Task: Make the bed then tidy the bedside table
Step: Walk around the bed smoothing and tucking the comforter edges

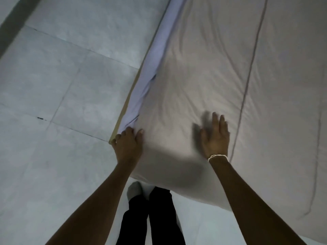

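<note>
A pale grey bed cover [203,76] with a thin dark line across it is spread over the bed, which fills the right of the view. Along the bed's left side a white sheet [152,64] shows under the cover's edge. My left hand [128,145] is at the near left corner, fingers curled over the cover's edge where it meets the sheet. My right hand [215,137] lies flat and open on top of the cover, fingers spread, slightly blurred. A string band circles that wrist.
A light grey tiled floor [58,89] runs along the bed's left side. A thin tan strip of bed frame [122,112] shows below the sheet. My legs in dark trousers [155,218] and a light sock stand at the foot of the bed.
</note>
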Demonstrator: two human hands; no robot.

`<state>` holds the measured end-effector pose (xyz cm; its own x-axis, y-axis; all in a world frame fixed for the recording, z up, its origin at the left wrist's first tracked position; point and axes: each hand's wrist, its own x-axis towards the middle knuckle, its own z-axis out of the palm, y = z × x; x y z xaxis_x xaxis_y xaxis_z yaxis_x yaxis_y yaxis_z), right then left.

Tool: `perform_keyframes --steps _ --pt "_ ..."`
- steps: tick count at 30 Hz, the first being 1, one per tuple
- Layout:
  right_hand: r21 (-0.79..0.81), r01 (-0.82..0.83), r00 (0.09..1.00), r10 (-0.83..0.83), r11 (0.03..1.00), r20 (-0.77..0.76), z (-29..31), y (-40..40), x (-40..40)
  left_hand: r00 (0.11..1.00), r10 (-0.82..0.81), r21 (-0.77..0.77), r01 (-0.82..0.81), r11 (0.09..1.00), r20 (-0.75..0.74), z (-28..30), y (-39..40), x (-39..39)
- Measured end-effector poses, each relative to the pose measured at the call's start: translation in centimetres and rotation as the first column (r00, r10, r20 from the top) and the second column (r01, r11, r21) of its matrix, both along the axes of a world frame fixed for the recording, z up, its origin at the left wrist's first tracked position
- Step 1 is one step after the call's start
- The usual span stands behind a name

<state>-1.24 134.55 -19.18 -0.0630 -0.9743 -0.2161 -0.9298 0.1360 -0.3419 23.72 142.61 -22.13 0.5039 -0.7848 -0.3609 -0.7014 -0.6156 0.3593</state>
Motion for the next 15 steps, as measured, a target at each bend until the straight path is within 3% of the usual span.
perform_keyframes --steps 3,7,9,12,14,15 --pt "0.001 0.038 0.997 -0.038 0.999 -0.072 -3.2 -0.3 0.4 0.999 0.000 -0.054 -0.001 0.999 -0.033 -1.7 0.9 1.1" --pt "0.010 -0.224 0.959 0.222 0.975 -0.178 -5.9 4.6 5.5 0.998 0.055 -0.067 -0.056 0.996 -0.027 -2.0 2.1 3.2" --pt "0.000 -0.464 0.874 0.458 0.886 -0.162 -6.0 8.2 8.4 0.998 0.033 -0.063 -0.036 0.997 -0.048 -2.0 2.0 3.5" --pt "-0.028 -0.768 0.639 0.763 0.640 -0.093 -5.7 12.7 10.6 0.998 0.018 -0.101 -0.025 0.995 -0.064 -1.5 1.6 3.8" --pt "-0.065 -0.833 0.553 0.832 0.550 -0.044 -5.5 13.5 10.2 1.000 -0.011 -0.234 0.011 0.972 0.005 -1.0 1.3 4.1" --pt "-0.103 -0.820 0.567 0.824 0.563 -0.007 -5.3 12.9 9.6 0.999 -0.032 -0.291 0.042 0.956 0.040 -0.8 0.8 4.2"
